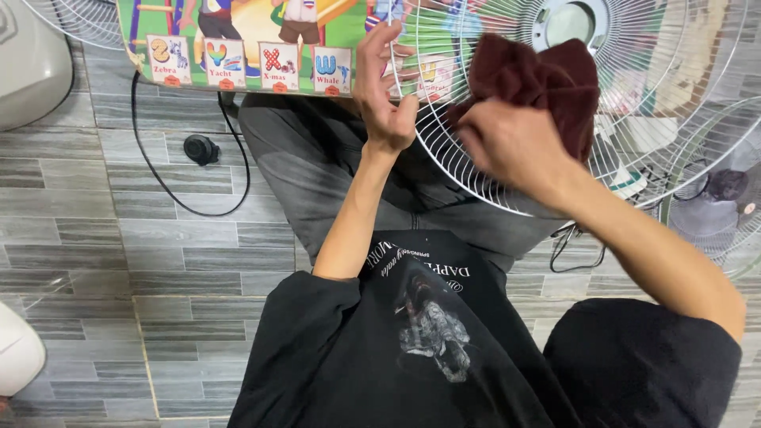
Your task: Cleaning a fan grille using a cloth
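Note:
A round white wire fan grille stands tilted in front of me, over my lap. My left hand grips the grille's left rim, fingers curled through the wires. My right hand presses a dark maroon cloth against the grille's wires near its middle. The cloth is bunched and partly covered by my fingers. I sit on the floor in a black printed shirt and grey trousers.
A colourful alphabet poster lies at the top. A black cable and a small black knob lie on the grey tiled floor at left. Another fan grille rests at right. White objects sit at the far left edge.

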